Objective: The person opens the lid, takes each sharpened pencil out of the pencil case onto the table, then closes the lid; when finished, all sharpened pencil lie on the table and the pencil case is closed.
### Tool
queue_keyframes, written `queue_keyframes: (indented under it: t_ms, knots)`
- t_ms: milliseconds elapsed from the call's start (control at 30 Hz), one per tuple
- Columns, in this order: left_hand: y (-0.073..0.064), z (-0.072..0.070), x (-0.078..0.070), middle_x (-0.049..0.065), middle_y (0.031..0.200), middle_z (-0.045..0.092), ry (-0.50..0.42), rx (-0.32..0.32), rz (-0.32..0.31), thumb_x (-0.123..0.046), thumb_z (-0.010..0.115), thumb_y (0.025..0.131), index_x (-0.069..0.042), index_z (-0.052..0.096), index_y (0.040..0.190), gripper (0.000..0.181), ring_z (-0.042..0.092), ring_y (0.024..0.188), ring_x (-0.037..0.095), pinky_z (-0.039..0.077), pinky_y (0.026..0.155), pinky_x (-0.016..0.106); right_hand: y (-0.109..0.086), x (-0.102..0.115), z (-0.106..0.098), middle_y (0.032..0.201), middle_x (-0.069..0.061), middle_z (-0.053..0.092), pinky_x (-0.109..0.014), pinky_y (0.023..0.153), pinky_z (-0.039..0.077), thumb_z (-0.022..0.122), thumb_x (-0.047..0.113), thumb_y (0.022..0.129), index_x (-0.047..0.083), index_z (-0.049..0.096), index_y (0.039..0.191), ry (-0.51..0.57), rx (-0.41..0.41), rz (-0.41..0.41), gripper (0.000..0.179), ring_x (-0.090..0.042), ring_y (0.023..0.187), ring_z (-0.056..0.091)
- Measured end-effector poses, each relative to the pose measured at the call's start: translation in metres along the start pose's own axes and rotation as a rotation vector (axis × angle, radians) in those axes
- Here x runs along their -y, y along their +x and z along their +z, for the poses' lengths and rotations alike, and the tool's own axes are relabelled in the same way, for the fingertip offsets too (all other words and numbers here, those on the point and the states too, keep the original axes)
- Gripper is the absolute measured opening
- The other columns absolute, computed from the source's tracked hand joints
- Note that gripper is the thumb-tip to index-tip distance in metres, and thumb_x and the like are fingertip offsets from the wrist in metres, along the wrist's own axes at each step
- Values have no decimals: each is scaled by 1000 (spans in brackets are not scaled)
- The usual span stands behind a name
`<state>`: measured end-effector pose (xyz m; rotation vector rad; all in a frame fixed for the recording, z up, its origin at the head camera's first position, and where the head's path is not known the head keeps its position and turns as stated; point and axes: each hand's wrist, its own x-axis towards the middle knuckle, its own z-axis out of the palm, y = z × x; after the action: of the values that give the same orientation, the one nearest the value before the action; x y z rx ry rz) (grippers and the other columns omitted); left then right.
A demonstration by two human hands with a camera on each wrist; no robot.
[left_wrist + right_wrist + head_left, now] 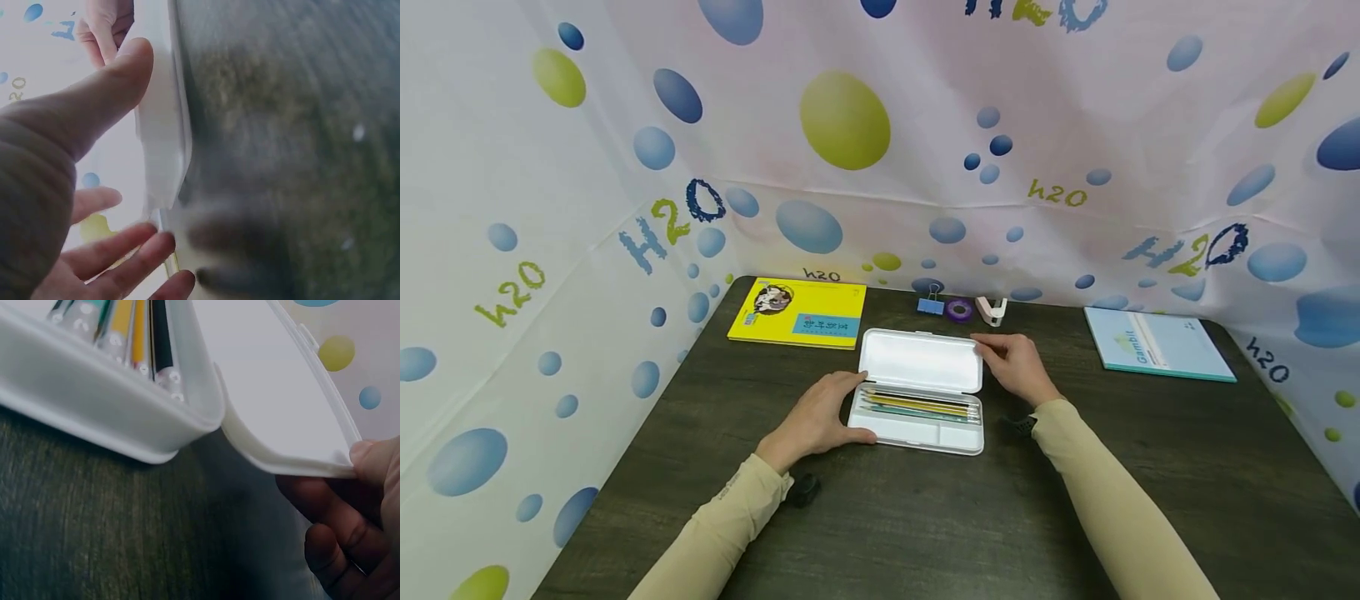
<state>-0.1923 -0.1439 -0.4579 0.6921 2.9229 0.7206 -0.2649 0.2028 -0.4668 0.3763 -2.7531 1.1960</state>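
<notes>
A white pencil case (895, 429) lies unfolded on the dark table, its lid (921, 360) swung back behind the body. Several pencils (917, 406), yellow, green and dark, lie in the body's rear compartment; the front part holds nothing visible. At the left end, my left hand (816, 421) grips the case, thumb on the front edge and fingers toward the hinge. In the left wrist view the thumb (134, 62) rests against the case's white side (164, 119). My right hand (1017, 367) pinches the lid's right corner; the right wrist view shows the thumb (372, 459) over its rim.
Behind the case stand a blue binder clip (931, 306), a purple roll of tape (958, 311) and a small white stapler-like tool (992, 312). A yellow book (797, 312) lies back left, a light blue notebook (1165, 343) back right. A patterned curtain (925, 125) borders the table.
</notes>
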Motion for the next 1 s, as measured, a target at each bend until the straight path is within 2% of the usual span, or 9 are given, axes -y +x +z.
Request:
queue_keyframes:
  t_ms: [100,200,267,333,400,567,833,1000]
  knots:
    - [1,-1,1,15,155,36,77,-20,55,-62,83,70,-12,46,150,101,40,136,34,40,107,50,-1,-1,1,108,-11,72,-31,58,44,62,14,100,8,71,125,4,-10,-9,28,-22,73,53]
    - [2,-2,3,14,163,21,153,-20,140,-65,78,74,-13,43,152,101,31,142,36,37,110,52,-1,0,1,107,-12,73,-30,57,43,62,14,100,7,71,125,22,-13,-17,28,-22,71,53]
    - [3,-3,6,12,166,14,203,2,192,-68,72,78,-12,38,154,100,25,146,38,33,112,53,-2,1,1,107,-12,73,-31,57,43,62,14,100,7,71,125,31,-16,-16,27,-22,71,53]
    - [3,-3,8,10,166,10,244,40,215,-70,65,82,-11,34,156,100,19,149,39,29,114,56,-2,2,0,109,-12,72,-31,58,43,61,14,100,7,71,125,32,-17,-15,28,-22,73,53]
    - [3,-3,9,8,167,7,267,85,205,-73,58,85,-12,29,158,99,13,150,39,25,115,59,-3,3,0,111,-11,72,-32,61,44,61,14,100,7,71,126,31,-18,-10,28,-22,76,54]
    - [2,-3,11,4,167,2,253,163,143,-77,49,88,-17,24,159,97,5,151,37,17,115,63,-3,2,1,114,-12,71,-34,64,46,61,15,101,8,70,127,40,-12,-6,28,-24,78,55]
    - [2,-1,11,2,167,-1,176,180,108,-75,52,87,-18,25,160,96,17,148,43,20,112,67,-4,1,2,112,-13,70,-37,71,50,60,14,101,7,66,131,62,5,-21,31,-24,82,57]
    - [3,-1,12,2,168,-1,147,180,97,-76,53,86,-18,26,159,97,18,148,43,20,112,68,-4,2,3,111,-14,68,-37,74,52,61,14,100,7,64,134,65,6,-12,34,-25,85,58]
